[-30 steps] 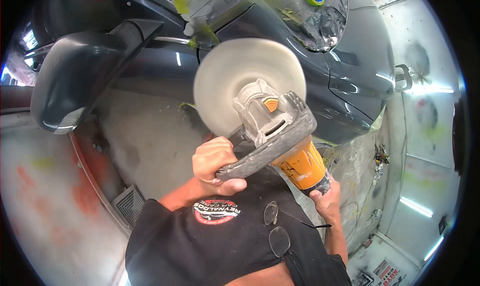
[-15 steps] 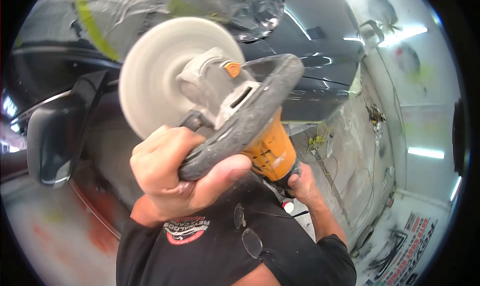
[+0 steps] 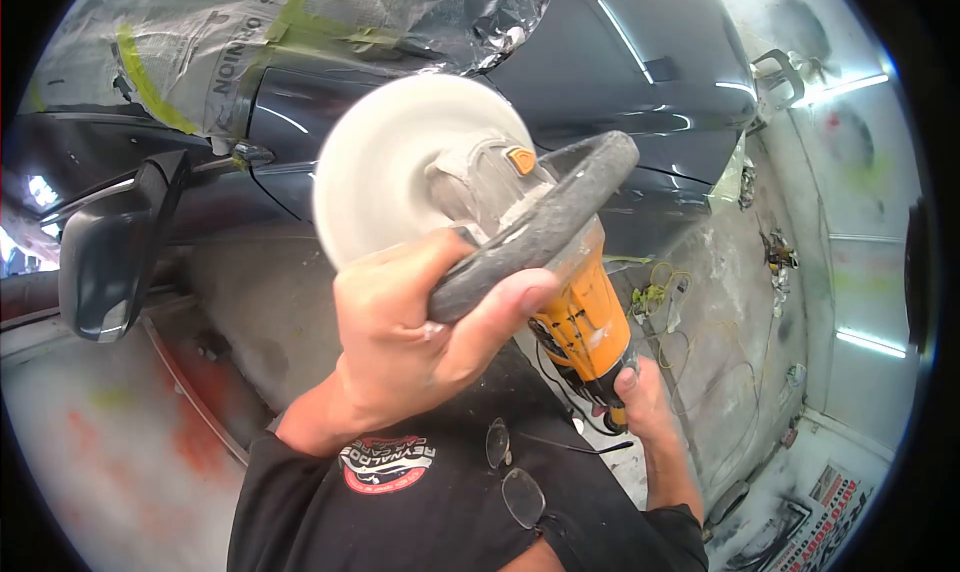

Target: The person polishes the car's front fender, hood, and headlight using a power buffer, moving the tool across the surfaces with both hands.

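A yellow and black power polisher [image 3: 585, 317] with a round white pad [image 3: 400, 157] is held up in front of the dark car's fender and door. My left hand [image 3: 415, 322] is wrapped round the polisher's thick black loop handle [image 3: 540, 227]. Near the cord end, my right hand [image 3: 640, 397] grips the rear of the yellow body, its fingers partly hidden. The pad's face is turned toward the glossy dark panel [image 3: 600, 82]; whether they touch cannot be seen.
A black side mirror [image 3: 105, 262] juts out at the left. Masking plastic [image 3: 200, 42] with green tape covers the car's top. Cords [image 3: 680, 347] lie on the floor at right. Glasses [image 3: 522, 492] hang from the black shirt.
The polisher and both hands have shifted right and slightly down in view. More of the car panel and masking plastic shows beyond the pad. Both hands keep their hold.
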`<state>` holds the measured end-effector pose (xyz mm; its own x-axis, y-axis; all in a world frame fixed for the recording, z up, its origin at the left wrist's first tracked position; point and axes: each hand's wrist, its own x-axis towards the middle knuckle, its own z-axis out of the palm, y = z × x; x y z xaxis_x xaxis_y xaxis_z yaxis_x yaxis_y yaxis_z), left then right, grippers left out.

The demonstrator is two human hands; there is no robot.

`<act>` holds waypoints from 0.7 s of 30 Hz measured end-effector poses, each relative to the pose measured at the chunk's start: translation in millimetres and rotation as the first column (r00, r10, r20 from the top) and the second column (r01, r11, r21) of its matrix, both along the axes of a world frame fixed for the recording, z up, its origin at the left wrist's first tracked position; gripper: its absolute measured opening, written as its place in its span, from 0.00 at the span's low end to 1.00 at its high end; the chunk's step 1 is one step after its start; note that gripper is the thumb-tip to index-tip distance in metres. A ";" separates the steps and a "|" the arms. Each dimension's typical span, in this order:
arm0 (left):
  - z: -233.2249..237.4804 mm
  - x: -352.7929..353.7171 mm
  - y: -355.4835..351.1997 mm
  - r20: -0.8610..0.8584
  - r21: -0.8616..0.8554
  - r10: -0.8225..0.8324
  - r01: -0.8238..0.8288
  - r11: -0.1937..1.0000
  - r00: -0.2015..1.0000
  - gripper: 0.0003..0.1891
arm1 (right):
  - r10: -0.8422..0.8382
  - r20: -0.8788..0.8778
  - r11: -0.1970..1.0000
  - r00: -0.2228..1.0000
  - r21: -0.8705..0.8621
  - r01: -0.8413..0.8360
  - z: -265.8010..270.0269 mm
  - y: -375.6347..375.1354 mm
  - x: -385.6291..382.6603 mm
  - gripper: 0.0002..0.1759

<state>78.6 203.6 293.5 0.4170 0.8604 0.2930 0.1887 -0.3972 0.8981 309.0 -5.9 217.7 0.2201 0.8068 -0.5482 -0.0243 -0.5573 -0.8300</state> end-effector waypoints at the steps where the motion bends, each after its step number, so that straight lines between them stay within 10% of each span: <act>1: 0.6 1.3 -1.3 -0.006 0.003 0.012 -0.012 1.000 1.000 0.15 | 0.021 -0.007 1.000 1.000 0.000 -0.021 1.6 3.5 6.4 0.50; 8: 10.2 13.1 -3.3 0.144 0.010 0.320 -0.325 0.946 0.936 0.20 | 0.181 -0.113 0.979 0.977 -0.075 -0.190 21.7 55.6 37.5 0.47; 21: -10.4 129.9 40.4 0.303 -0.087 -0.004 0.032 0.996 0.953 0.22 | 0.003 0.161 0.993 0.987 -0.120 0.016 87.5 35.4 138.0 0.42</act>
<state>208.4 244.0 283.1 0.3369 0.8822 0.3291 -0.1035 -0.3127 0.9442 447.0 29.5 305.2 0.3181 0.7350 -0.5988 0.0999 -0.6541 -0.7498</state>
